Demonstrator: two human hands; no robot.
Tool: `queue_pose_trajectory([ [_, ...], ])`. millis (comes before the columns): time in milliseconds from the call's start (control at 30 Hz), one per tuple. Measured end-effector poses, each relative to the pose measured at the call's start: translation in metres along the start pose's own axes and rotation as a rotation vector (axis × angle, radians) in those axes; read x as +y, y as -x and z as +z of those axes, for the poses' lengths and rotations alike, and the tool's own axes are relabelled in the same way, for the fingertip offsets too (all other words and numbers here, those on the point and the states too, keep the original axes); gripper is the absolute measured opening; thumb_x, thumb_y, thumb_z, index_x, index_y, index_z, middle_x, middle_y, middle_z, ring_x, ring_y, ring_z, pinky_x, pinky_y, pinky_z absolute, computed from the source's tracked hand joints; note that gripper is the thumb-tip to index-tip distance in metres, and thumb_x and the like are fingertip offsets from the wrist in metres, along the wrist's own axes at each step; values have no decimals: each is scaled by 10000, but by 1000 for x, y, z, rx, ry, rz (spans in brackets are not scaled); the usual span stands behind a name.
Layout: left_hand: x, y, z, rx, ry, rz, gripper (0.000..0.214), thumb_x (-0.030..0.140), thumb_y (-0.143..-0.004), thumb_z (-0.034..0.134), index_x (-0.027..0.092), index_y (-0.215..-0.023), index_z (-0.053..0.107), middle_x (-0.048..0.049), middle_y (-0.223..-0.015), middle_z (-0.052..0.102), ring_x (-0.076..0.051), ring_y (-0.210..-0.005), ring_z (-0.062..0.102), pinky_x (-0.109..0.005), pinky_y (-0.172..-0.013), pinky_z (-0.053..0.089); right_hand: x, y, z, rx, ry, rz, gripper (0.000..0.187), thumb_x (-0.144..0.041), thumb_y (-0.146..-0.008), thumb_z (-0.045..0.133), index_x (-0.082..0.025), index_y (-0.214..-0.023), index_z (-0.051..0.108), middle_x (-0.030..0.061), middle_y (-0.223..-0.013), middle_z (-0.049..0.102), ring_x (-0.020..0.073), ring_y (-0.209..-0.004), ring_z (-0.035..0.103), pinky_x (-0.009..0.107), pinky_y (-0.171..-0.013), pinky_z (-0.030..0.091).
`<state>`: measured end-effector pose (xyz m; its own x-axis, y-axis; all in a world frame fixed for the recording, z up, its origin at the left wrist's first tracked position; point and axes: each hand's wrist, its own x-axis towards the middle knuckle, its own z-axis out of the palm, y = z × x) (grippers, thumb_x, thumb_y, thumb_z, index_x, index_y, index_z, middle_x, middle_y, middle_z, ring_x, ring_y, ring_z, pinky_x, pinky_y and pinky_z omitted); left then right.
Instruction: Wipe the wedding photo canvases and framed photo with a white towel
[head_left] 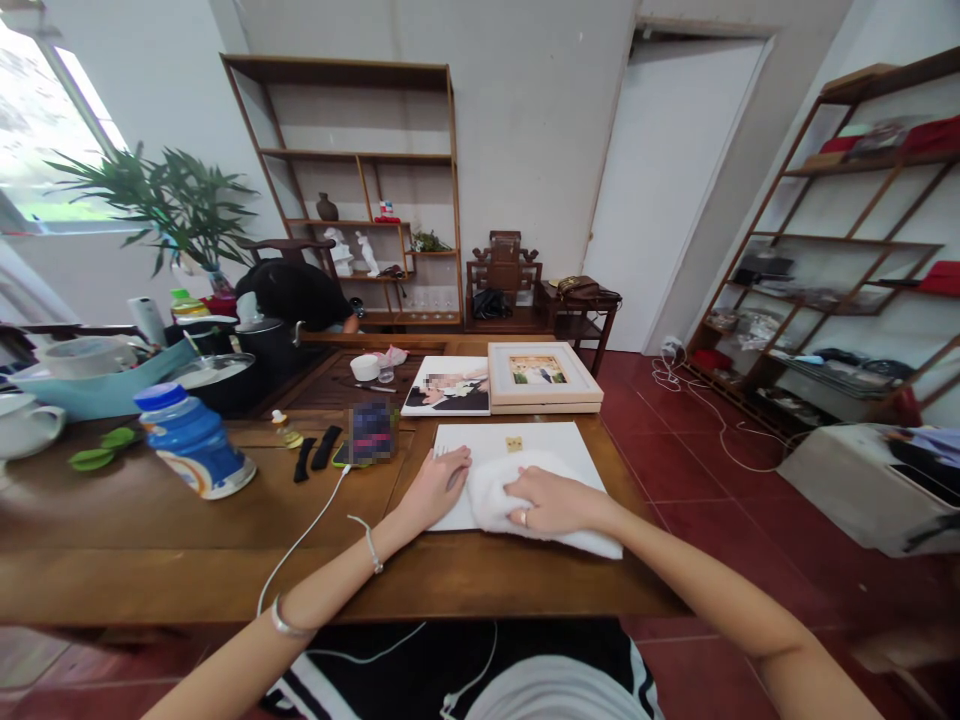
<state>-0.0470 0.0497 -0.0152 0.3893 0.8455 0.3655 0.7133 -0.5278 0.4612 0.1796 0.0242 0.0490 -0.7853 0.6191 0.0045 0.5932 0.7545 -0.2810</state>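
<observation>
A white flat panel (547, 437) with a small gold-coloured mark (514, 444) lies on the wooden table before me. My left hand (446, 490) rests on the panel's left side, fingers stretched out and nothing in them. A fluffy white cloth (491, 490) is bunched on the panel's right and near part. Into that cloth press the bent fingers of my right hand (555, 502), which grips it. Part of the panel is hidden beneath the cloth and both hands.
Behind the panel lie a photo print (450, 397) and a framed picture (541, 372). To the left are a phone (367, 440) on a white cable, black straps (324, 447), a small oil bottle (286, 430) and a blue-capped bottle (195, 445). A person (292, 297) leans down across the table.
</observation>
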Motion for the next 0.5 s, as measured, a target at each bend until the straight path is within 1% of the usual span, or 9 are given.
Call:
queue_pose_trajectory([
  [100,-1,0,1,12,17,-8,256,189,-853,416,221,-991,630,-83,-1189,612,-247,-1177,508,-516,-1058,246,26,-23,-8,101,0,104,187,-284,-831,477,-160,-777,606,79,-785,637,216,-780,552,271,-669,368],
  [167,0,0,1,23,33,-20,253,212,-857,424,216,-1002,632,-89,-1173,621,-254,-1165,518,-512,-1058,250,41,-40,-11,154,7,148,202,-258,-856,435,-154,-805,601,84,-822,641,220,-815,557,280,-701,376],
  [233,1,-1,-1,44,59,-34,276,243,-869,419,206,-1056,619,-96,-1162,626,-258,-1143,534,-500,-1054,269,49,-55,-11,193,18,175,222,-239,-873,398,-145,-830,595,95,-857,641,230,-844,560,305,-745,380],
  [267,2,-1,-1,67,79,-43,301,261,-878,409,196,-1100,602,-101,-1170,620,-256,-1138,537,-485,-1049,288,49,-61,-9,210,27,181,229,-234,-877,389,-140,-837,594,98,-864,642,237,-857,561,330,-787,375],
  [333,3,-2,-4,142,134,-63,366,299,-901,376,169,-1200,543,-111,-1228,581,-243,-1162,517,-440,-1040,324,41,-69,-3,231,47,167,215,-223,-869,400,-136,-843,594,100,-876,647,250,-890,559,403,-896,323],
  [400,4,-3,-6,235,200,-80,420,329,-920,339,153,-1275,476,-110,-1309,512,-218,-1230,453,-393,-1054,320,25,-72,5,226,62,120,157,-202,-830,455,-141,-824,600,86,-874,656,244,-887,567,447,-983,234],
  [433,4,-3,-7,275,232,-84,437,339,-926,324,151,-1300,449,-104,-1341,480,-205,-1261,415,-376,-1067,302,15,-71,9,206,73,67,129,-187,-807,480,-146,-805,602,76,-864,661,234,-862,576,449,-1008,203],
  [500,4,-3,-8,321,285,-84,454,355,-934,305,151,-1321,427,-92,-1369,449,-190,-1294,367,-360,-1089,264,-5,-63,14,130,90,-89,101,-169,-779,505,-156,-761,604,51,-805,667,208,-779,591,427,-1026,196],
])
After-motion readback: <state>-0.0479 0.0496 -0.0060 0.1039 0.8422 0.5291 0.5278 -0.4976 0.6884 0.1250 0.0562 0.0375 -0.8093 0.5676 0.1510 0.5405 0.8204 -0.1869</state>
